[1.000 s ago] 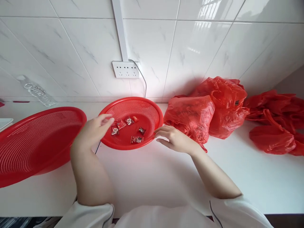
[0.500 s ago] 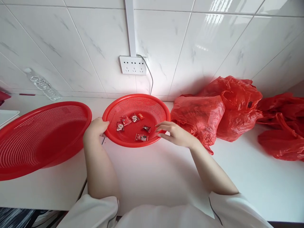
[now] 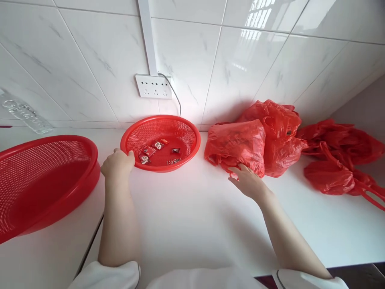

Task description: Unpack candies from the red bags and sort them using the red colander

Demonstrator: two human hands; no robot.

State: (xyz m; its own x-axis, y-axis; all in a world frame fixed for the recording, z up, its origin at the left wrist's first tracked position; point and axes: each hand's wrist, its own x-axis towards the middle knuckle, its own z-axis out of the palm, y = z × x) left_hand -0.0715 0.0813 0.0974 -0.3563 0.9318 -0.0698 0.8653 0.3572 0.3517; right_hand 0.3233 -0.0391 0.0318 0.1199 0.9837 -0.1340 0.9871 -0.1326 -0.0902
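A small round red plastic basket (image 3: pixel 192 150) with mesh sides stands by the wall. Several small wrapped snack packets (image 3: pixel 149 150) lie in its bottom. My left hand (image 3: pixel 118 163) is closed on the basket's left rim, with the thumb on the near side and the other fingertips partly hidden. Off to the right, my right hand (image 3: pixel 248 180) reaches the lower front of a full red plastic bag (image 3: pixel 236 138). Its fingers are apart, some touching the bag's crumpled edge.
A larger red basket (image 3: pixel 94 150) stands at the left. More red bags (image 3: pixel 284 154) lean behind and others (image 3: pixel 327 176) lie far right. A clear bottle (image 3: pixel 28 114) is at the back left. A power strip (image 3: pixel 153 86) with a cable is on the tiled wall.
My right hand has left the small basket's right rim and moved right to the red bag. My left hand stays at the basket's left rim. The view has turned right.
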